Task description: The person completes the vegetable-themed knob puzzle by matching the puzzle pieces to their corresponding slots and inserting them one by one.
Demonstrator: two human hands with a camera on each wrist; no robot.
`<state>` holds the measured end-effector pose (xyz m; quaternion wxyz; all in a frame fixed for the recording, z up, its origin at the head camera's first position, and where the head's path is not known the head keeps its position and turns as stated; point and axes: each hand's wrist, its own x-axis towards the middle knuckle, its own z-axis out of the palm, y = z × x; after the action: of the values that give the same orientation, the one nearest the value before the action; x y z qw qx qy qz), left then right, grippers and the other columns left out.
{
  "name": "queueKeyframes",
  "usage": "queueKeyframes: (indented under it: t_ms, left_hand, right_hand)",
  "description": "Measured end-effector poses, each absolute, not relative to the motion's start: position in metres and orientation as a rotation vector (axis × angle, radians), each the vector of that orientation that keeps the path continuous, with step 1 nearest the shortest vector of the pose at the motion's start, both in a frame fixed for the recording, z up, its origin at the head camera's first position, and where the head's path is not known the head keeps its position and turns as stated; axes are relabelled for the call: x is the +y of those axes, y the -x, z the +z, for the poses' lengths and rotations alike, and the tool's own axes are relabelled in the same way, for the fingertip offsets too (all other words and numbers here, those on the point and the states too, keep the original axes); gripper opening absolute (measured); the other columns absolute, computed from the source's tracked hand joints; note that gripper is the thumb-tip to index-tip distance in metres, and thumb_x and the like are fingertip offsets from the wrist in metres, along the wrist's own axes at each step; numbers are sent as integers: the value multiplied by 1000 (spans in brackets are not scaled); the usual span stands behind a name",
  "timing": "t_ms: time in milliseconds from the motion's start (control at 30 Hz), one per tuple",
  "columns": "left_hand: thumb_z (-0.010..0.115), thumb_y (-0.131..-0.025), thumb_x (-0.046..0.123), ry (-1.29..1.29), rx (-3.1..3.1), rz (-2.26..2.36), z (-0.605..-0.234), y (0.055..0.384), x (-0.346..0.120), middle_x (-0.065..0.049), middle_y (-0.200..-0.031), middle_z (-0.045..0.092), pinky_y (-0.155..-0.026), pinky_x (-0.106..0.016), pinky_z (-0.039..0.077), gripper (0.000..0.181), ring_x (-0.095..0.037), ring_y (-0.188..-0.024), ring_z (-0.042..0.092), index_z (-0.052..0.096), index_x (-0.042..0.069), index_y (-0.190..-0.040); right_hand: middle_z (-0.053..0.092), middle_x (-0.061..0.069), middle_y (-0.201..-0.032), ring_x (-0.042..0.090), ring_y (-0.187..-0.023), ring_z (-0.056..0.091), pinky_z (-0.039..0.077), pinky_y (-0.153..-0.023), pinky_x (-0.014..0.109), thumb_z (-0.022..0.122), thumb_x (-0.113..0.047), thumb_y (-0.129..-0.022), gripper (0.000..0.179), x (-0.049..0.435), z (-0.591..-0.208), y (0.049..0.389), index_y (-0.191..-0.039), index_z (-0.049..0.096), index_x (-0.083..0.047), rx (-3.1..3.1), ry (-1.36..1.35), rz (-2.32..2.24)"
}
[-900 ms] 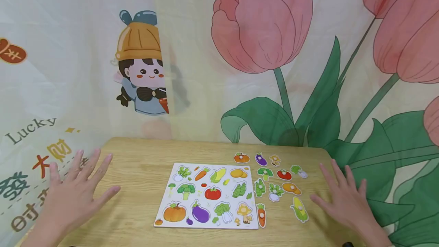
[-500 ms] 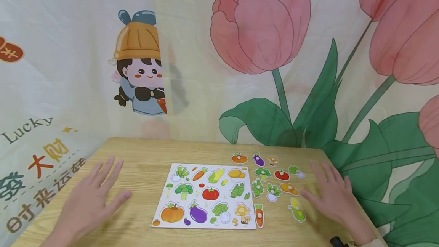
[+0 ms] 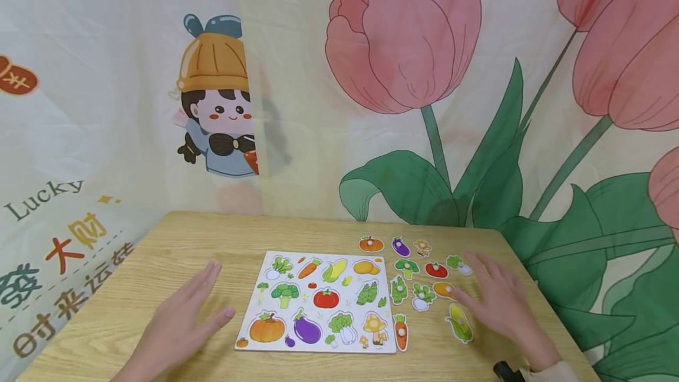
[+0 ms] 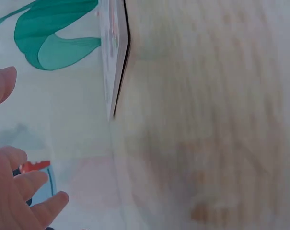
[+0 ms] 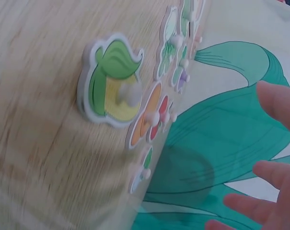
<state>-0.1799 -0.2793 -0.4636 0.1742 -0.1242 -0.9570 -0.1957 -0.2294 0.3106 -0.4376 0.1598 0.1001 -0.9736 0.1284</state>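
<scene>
A white puzzle board [image 3: 297, 311] printed with vegetables lies on the wooden table. Its loose knobbed pieces lie to the right, among them a corn piece [image 3: 460, 324], a carrot piece [image 3: 401, 333], a potato piece [image 3: 442, 290] and a bok choy piece [image 3: 458, 264]. Left of the board my left hand [image 3: 180, 320] hovers with fingers extended, holding nothing. My right hand [image 3: 495, 299] is spread over the right side of the pieces, its thumb overlapping the potato piece in the head view. In the right wrist view, the corn piece [image 5: 113, 84] with its white knob is nearest the camera.
The wooden table [image 3: 212, 234] ends at a printed cloth [image 3: 302, 134] hung behind it. Pumpkin [image 3: 371, 244], eggplant [image 3: 401, 246] and mushroom [image 3: 422, 247] pieces lie along the back. A black strap device [image 3: 507, 372] sits at the right wrist.
Both hands have moved inward, the left toward the board and the right toward the loose pieces. The left hand's spread fingers have drawn closer together. Board and pieces stay put.
</scene>
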Motion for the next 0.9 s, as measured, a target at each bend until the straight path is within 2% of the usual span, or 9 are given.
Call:
queueKeyframes:
  t_ms: [267,567,900]
  left_hand:
    - [70,-101,52,316,-2790,-827,-473,178,-268,-22,-172,29,-109,-81,33,93,-55,-150,35,22,16,-171]
    - [70,-99,56,240,-2864,-985,-482,183,-258,-30,-167,34,-111,-80,32,94,-59,-149,33,30,3,-167]
    - [77,-93,57,302,-2869,-1074,-490,184,-257,-29,-165,38,-112,-80,33,101,-59,-148,35,33,4,-166]
  right_hand:
    - [51,28,-154,58,-137,49,38,-100,85,75,-49,-98,74,297,-442,238,-157,52,-11,-2784,-308,485]
    - [60,25,-144,50,-133,56,45,-102,78,79,-37,-97,60,282,-447,242,-146,63,-7,-2806,-323,594]
    - [60,23,-148,54,-143,46,43,-110,75,78,-32,-99,54,271,-452,249,-144,65,-6,-2832,-290,717]
